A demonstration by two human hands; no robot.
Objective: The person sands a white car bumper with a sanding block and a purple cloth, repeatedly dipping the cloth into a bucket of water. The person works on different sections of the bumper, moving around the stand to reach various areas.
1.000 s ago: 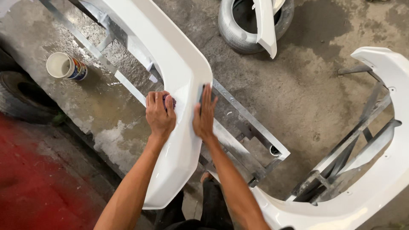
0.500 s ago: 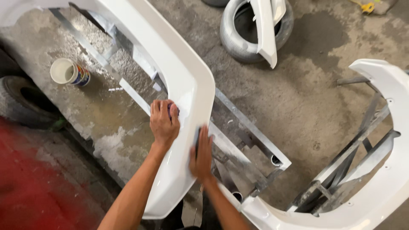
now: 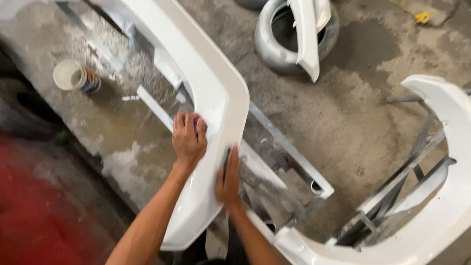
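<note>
At the centre of the frame the left hand presses down on the white bumper, its grip closed over a small dark pad that is mostly hidden under the fingers. Just right and lower, the right hand lies flat along the bumper's outer edge, fingers straight and holding nothing. The bumper runs from upper left to lower centre on a metal stand; a white cup sits upper left.
</note>
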